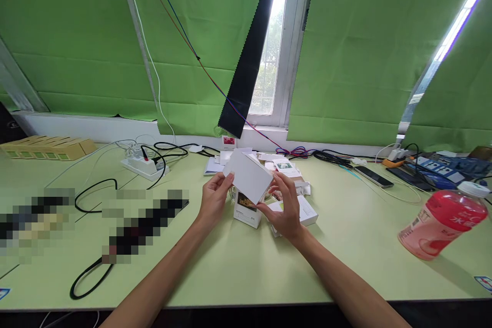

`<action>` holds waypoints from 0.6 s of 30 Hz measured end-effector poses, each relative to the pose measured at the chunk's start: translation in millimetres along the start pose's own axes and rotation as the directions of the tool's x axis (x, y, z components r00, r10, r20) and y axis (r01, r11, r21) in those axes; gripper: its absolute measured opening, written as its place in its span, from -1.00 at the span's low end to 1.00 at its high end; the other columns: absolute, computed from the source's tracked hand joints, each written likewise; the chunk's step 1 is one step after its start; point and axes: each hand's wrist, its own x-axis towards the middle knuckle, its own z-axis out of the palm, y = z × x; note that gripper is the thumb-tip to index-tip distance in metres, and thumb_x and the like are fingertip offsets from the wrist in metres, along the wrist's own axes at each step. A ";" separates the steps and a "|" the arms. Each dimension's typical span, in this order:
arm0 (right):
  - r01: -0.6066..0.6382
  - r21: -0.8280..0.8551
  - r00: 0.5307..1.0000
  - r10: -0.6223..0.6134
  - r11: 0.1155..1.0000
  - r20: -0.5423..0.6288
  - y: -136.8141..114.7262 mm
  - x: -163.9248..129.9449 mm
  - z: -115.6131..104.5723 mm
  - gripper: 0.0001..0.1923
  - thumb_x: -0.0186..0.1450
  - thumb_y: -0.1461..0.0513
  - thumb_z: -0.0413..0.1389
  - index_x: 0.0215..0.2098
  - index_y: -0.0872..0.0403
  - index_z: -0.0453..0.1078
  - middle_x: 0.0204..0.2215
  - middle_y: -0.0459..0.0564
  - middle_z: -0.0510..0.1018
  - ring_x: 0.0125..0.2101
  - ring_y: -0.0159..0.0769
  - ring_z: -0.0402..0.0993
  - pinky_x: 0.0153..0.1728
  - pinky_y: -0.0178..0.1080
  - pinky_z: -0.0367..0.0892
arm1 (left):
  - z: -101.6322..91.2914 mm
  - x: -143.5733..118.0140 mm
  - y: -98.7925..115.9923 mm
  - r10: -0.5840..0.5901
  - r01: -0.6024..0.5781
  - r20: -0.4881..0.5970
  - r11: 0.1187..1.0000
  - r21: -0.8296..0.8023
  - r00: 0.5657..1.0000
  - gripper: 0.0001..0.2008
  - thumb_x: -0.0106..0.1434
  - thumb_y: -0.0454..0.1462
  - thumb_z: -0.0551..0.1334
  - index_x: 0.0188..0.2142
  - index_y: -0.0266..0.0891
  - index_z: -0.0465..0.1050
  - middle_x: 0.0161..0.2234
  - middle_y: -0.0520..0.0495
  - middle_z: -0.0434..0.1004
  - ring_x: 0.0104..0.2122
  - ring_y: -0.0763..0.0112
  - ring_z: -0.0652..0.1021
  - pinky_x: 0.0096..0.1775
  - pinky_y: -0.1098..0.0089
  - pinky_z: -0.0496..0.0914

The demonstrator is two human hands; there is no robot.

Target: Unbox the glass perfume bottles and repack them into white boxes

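A plain white carton (251,177) is held tilted in the air between both of my hands. The fingers of my left hand (215,197) are closed on its left edge. At the right corner and lower edge, my right hand (286,205) pinches it between thumb and fingers. Just below it, a small white box with a dark picture panel (247,215) stands upright on the table, its upper part hidden behind the carton. Beside my right hand lies another white box (307,211), partly covered by the fingers.
Several white boxes and cards (286,166) are piled behind my hands. A pink drink bottle (442,220) stands at the right, with a phone (373,176) further back. A power strip (144,165) with cables and yellow boxes (48,148) are at the left, by the wall.
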 end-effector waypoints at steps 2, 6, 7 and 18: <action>0.003 0.001 1.000 -0.003 1.000 -0.003 -0.8 0.7 -0.1 -0.23 0.32 0.17 0.26 0.40 -0.06 0.04 0.16 0.25 0.34 -0.03 -0.03 0.48 -0.26 -0.04 0.61 | 0.5 -0.3 0.2 0.003 -0.003 -0.005 1.000 0.005 1.000 -0.63 -0.04 -0.02 0.52 -0.46 -0.21 0.49 -0.41 0.00 0.53 -0.41 0.48 0.47 -0.36 0.47 0.38; 0.002 -0.005 1.000 -0.002 1.000 -0.006 -1.6 1.5 0.0 -0.23 0.33 0.16 0.26 0.40 -0.06 0.04 0.14 0.24 0.35 -0.03 -0.03 0.48 -0.27 -0.04 0.61 | 1.7 -0.5 0.7 0.009 -0.009 -0.013 1.000 0.003 1.000 -0.63 -0.05 -0.02 0.52 -0.46 -0.21 0.50 -0.40 0.00 0.54 -0.42 0.48 0.48 -0.36 0.46 0.38; -0.001 0.000 1.000 0.001 1.000 -0.003 -1.5 1.5 0.0 -0.23 0.33 0.16 0.26 0.40 -0.06 0.05 0.15 0.24 0.35 -0.03 -0.03 0.47 -0.27 -0.04 0.61 | 1.9 -0.5 0.7 0.010 -0.010 -0.015 1.000 0.000 1.000 -0.63 -0.05 -0.02 0.52 -0.46 -0.21 0.50 -0.41 0.00 0.54 -0.42 0.49 0.48 -0.36 0.47 0.38; -0.021 0.000 1.000 0.021 1.000 0.022 0.9 -1.7 0.2 -0.22 0.33 0.14 0.26 0.41 -0.10 0.01 0.18 0.24 0.31 -0.02 -0.04 0.48 -0.28 -0.06 0.61 | -0.5 0.7 -2.0 0.029 -0.029 -0.015 0.999 0.014 0.999 -0.68 0.00 -0.04 0.51 -0.43 -0.20 0.54 -0.38 -0.01 0.57 -0.35 0.43 0.52 -0.29 0.44 0.41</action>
